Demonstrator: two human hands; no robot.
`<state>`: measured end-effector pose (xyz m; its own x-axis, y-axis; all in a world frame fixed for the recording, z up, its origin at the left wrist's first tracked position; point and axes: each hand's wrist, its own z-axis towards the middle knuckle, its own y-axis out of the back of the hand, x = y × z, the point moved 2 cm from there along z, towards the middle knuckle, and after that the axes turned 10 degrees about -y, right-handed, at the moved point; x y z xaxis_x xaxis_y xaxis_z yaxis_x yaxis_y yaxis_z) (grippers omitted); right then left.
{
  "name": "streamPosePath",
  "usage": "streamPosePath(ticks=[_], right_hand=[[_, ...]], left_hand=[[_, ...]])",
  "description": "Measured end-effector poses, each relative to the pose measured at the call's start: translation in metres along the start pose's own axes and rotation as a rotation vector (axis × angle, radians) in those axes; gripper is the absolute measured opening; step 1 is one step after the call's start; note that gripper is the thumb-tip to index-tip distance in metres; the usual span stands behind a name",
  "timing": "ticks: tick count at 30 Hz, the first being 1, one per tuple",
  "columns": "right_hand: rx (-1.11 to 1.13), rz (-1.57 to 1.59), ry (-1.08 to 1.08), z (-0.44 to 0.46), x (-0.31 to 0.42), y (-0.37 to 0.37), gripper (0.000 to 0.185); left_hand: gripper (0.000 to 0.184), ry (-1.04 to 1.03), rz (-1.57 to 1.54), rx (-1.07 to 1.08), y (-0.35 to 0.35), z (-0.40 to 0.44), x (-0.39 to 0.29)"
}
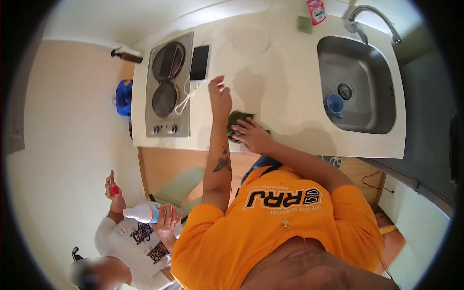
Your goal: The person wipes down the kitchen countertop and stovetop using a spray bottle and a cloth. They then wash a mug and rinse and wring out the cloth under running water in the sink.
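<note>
On the pale countertop, a dark green cloth [237,126] lies bunched near the front edge. My right hand [253,135] rests on this cloth, its fingers spread over it. My left hand [221,99] is raised over the counter just left of the cloth, fingers apart and slightly bent, holding nothing. Beyond its fingertips lies a black-screened phone [199,63] with a white cable [185,100] plugged in, beside the two-plate cooktop [186,126].
At the right is a steel sink [360,63] holding a blue cup [335,104], with a faucet [357,26] behind. A green sponge [304,24] and red packet [316,12] lie at the back. At lower left, another person holds a white bottle [141,212] and red cap [116,191].
</note>
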<state>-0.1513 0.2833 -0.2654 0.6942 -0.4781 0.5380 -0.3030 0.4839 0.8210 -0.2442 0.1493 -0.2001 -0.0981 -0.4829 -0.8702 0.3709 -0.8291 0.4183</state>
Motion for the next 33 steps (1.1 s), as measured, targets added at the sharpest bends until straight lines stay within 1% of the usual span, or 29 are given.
streamPosePath(ticks=[1,2,4,5,6,7,8,9,10,11,12,13,14,16,19,20,21,22,24,25,26,27,28,29,31,32,33], right_hand=[[-0.018,-0.014,-0.012,0.021,-0.005,0.0,0.038],[0.002,-0.031,0.006,0.04,-0.01,-0.005,0.039],[0.03,-0.05,0.022,0.065,-0.03,-0.007,0.04],[0.026,-0.097,-0.027,0.078,-0.047,-0.003,0.041],[0.023,-0.14,-0.072,0.09,-0.062,0.006,0.043],[-0.004,-0.116,-0.153,0.095,-0.084,0.02,0.042],[-0.028,-0.087,-0.234,0.092,-0.101,0.037,0.042],[-0.127,-0.134,-0.31,0.083,-0.114,0.054,0.039],[-0.276,-0.145,-0.287,0.079,-0.15,0.039,0.034],[-0.363,-0.075,-0.272,0.068,-0.165,0.066,0.034],[-0.371,-0.116,-0.316,0.061,-0.184,0.077,0.034],[-0.35,-0.18,-0.387,0.056,-0.194,0.096,0.035],[-0.416,-0.174,-0.386,0.048,-0.208,0.109,0.034],[-0.417,-0.131,-0.435,0.042,-0.224,0.126,0.034],[-0.371,-0.183,-0.393,0.028,-0.225,0.133,0.035],[-0.374,-0.178,-0.373,0.021,-0.222,0.133,0.035],[-0.302,-0.199,-0.338,0.013,-0.217,0.131,0.036],[-0.233,-0.223,-0.31,0.007,-0.214,0.129,0.037],[-0.249,-0.2,-0.288,0.002,-0.209,0.128,0.038],[-0.257,-0.174,-0.27,0.008,-0.212,0.126,0.038],[-0.247,-0.162,-0.283,0.022,-0.213,0.123,0.038],[-0.241,-0.15,-0.27,0.038,-0.215,0.121,0.038],[-0.24,-0.141,-0.259,0.059,-0.216,0.12,0.037],[-0.236,-0.137,-0.288,0.088,-0.216,0.114,0.036],[-0.261,-0.145,-0.288,0.144,-0.222,0.1,0.035],[-0.297,-0.106,-0.257,0.167,-0.22,0.097,0.034],[-0.389,-0.112,-0.158,0.189,-0.225,0.088,0.032]], left_hand=[[0.037,-0.038,0.046,0.012,-0.002,0.01,0.01],[0.036,0.006,0.06,0.021,-0.006,0.018,0.001],[0.035,0.001,0.035,0.051,-0.024,0.036,-0.021],[0.035,-0.004,0.027,0.048,-0.037,0.045,-0.023],[0.034,-0.054,0.061,0.081,-0.052,0.057,-0.025],[0.033,-0.104,0.098,0.109,-0.068,0.069,-0.029],[0.033,-0.136,0.177,0.149,-0.083,0.08,-0.031],[0.033,-0.171,0.256,0.188,-0.099,0.093,-0.033],[0.033,-0.173,0.258,0.173,-0.114,0.104,-0.033],[0.035,-0.207,0.397,0.2,-0.129,0.113,-0.029],[0.037,-0.233,0.539,0.227,-0.143,0.12,-0.024],[0.037,-0.207,0.601,0.261,-0.154,0.125,-0.017],[0.038,-0.174,0.667,0.292,-0.166,0.126,-0.013],[0.037,-0.174,0.799,0.316,-0.181,0.122,-0.003],[0.032,-0.131,0.852,0.267,-0.188,0.112,-0.005],[0.027,-0.172,0.93,0.27,-0.192,0.11,-0.005],[0.023,-0.215,1.01,0.276,-0.194,0.108,-0.008],[0.023,-0.217,1.02,0.267,-0.196,0.105,-0.011],[0.018,-0.2,0.894,0.089,-0.19,0.095,-0.024],[0.014,-0.087,0.791,0.071,-0.187,0.094,-0.028],[0.014,-0.078,0.795,0.09,-0.181,0.092,-0.022],[0.013,-0.077,0.647,-0.035,-0.174,0.088,-0.019],[0.011,-0.08,0.494,-0.157,-0.168,0.086,-0.016],[0.011,-0.088,0.494,-0.142,-0.162,0.083,-0.015],[0.012,-0.234,0.368,-0.311,-0.153,0.079,-0.022],[0.012,-0.246,0.367,-0.301,-0.15,0.077,-0.026],[0.015,-0.247,0.351,-0.333,-0.147,0.078,-0.03]])
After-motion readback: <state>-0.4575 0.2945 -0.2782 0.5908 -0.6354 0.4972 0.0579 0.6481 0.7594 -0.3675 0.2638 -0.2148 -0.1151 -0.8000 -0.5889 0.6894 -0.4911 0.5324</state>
